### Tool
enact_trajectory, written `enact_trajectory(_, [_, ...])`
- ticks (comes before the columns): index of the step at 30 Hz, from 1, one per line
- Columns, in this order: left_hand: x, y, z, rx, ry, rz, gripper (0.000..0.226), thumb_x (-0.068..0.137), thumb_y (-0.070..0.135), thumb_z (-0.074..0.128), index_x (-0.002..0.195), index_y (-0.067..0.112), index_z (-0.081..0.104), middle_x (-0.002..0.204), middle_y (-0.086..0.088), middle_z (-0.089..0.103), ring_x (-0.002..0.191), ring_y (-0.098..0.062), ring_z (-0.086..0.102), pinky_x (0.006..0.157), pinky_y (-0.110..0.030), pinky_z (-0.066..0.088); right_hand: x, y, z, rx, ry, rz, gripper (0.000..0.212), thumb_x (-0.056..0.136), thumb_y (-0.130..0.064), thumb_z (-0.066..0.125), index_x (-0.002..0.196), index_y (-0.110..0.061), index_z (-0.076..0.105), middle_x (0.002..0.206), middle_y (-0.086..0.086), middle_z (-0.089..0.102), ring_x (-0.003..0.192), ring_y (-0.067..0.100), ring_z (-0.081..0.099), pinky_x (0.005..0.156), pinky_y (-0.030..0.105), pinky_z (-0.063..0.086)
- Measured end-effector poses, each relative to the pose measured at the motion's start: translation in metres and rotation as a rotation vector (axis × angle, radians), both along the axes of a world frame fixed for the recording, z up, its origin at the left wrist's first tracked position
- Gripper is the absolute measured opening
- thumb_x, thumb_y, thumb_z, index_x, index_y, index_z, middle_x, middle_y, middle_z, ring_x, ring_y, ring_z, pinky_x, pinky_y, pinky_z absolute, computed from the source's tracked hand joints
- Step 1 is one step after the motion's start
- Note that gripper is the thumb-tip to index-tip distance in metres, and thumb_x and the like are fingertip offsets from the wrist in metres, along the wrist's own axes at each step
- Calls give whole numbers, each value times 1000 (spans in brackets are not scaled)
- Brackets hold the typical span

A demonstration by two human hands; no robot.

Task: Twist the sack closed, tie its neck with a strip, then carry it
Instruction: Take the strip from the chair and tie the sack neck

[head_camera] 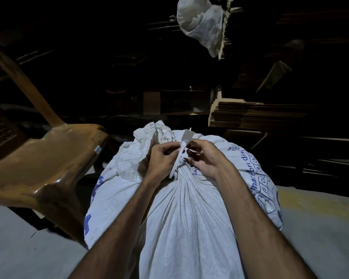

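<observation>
A full white woven sack (181, 214) with blue print stands in front of me, its neck gathered into tight pleats. A white strip (182, 147) is wrapped around the neck, one end sticking up and the other hanging down. My left hand (161, 159) pinches the strip at the left of the neck. On the right of the neck, my right hand (204, 156) holds the strip with its fingertips. The loose mouth of the sack (155, 133) fans out behind my hands.
A brown plastic chair (48, 164) stands close on the left. Stacks of flattened cardboard (256, 115) fill the dark back and right. A crumpled white bag (201, 23) hangs above. The floor (320, 228) is pale grey.
</observation>
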State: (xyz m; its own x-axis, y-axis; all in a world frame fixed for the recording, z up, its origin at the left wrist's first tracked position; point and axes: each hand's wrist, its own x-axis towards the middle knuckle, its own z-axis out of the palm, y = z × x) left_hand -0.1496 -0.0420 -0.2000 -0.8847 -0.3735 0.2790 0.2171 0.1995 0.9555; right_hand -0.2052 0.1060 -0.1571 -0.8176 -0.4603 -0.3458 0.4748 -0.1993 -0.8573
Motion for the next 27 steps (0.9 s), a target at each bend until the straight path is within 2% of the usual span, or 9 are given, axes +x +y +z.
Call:
enact_trajectory(3, [1,0,2,36,-31,-26,15,93,-2,75,104,5,82,93,-2,84,87,-14,79,78,-25,61,-8,2,0,50,87,78,19,96,-7,69,80,-9,80,70,5,72,67,14,62,57,26,45])
enact_trajectory(5, [1,-2,5,69,-79,-50,15,94,-5,71,104,3,80,88,0,83,83,-12,78,78,-26,59,-7,1,2,84,173,77,16,98,-5,65,88,-9,76,69,3,73,64,12,64,51,24,45])
enact_trajectory(8, [0,-13,8,139,-179,-105,17,99,9,68,106,2,81,99,-8,83,100,-23,78,95,-40,58,-2,-3,2,185,290,22,15,105,-10,59,94,-11,68,73,4,70,58,9,64,45,23,46])
enact_trajectory(11, [2,-17,15,164,-254,-171,40,99,39,66,107,4,82,111,-18,80,114,-39,72,108,-52,51,0,-7,-3,326,419,-30,24,112,-23,50,93,-18,64,83,4,68,69,14,60,63,30,46])
enact_trajectory(13, [3,-14,22,148,-306,-146,43,100,48,64,101,10,84,105,-10,82,107,-29,74,103,-44,52,2,-7,-4,401,501,-74,27,114,-32,45,96,-19,59,88,5,65,76,17,57,70,35,44])
enact_trajectory(15, [3,-10,28,114,-357,-130,43,97,52,66,100,13,84,99,0,83,101,-19,72,99,-36,51,4,-6,-5,462,559,-124,27,114,-35,41,100,-17,54,91,4,60,76,18,52,68,35,39])
enact_trajectory(19, [3,-7,32,67,-367,-202,59,82,63,76,106,10,84,111,-10,81,114,-29,72,113,-49,49,5,-4,-9,588,635,-184,27,114,-39,37,94,-23,45,83,-3,48,74,18,46,72,39,37])
enact_trajectory(24, [3,-6,36,56,-367,-267,44,87,50,77,99,7,85,101,-13,82,113,-37,73,116,-58,46,7,-4,-7,641,651,-219,26,115,-40,33,103,-20,45,86,-5,50,83,19,51,78,42,40])
enact_trajectory(27, [4,-6,35,71,-359,-252,45,83,49,80,98,7,84,107,-21,80,118,-43,70,117,-61,43,8,-4,-7,644,659,-225,26,115,-40,33,105,-20,46,88,-5,51,85,20,53,80,43,43])
